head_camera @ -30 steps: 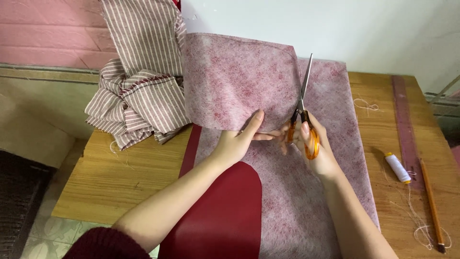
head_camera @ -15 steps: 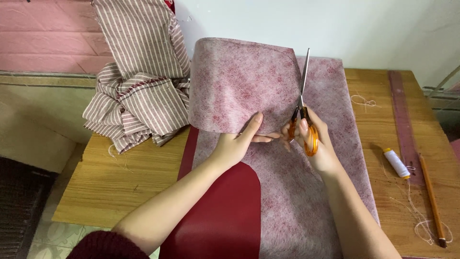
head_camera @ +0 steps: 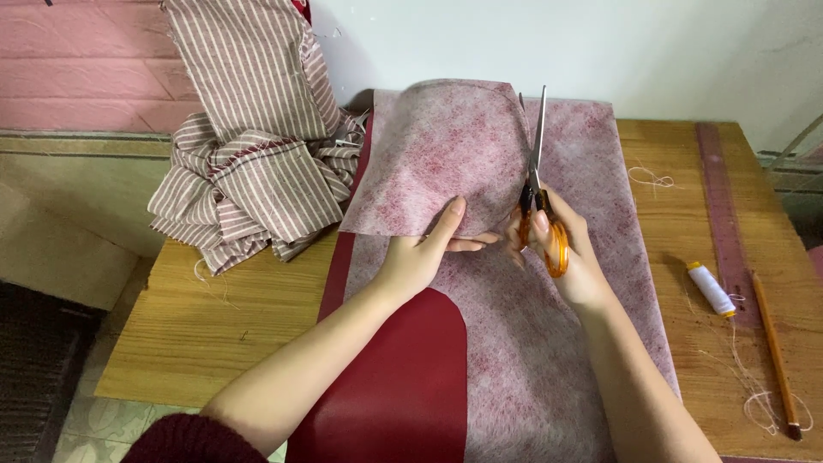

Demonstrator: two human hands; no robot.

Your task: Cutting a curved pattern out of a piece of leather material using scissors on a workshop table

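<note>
Head view: right hand [head_camera: 573,257] closed in orange-handled scissors [head_camera: 538,184], blades pointing away along the lifted flap's edge. Left hand [head_camera: 424,253] pinching pink interfacing flap [head_camera: 437,163], just left of the blades, over the counter [head_camera: 214,317].

Left of my hands a heap of striped cloth [head_camera: 249,171] spills over the wooden surface [head_camera: 231,317]. To their right lie a white thread spool [head_camera: 711,290], a pencil [head_camera: 774,351] and a dark red ruler [head_camera: 724,214].
</note>
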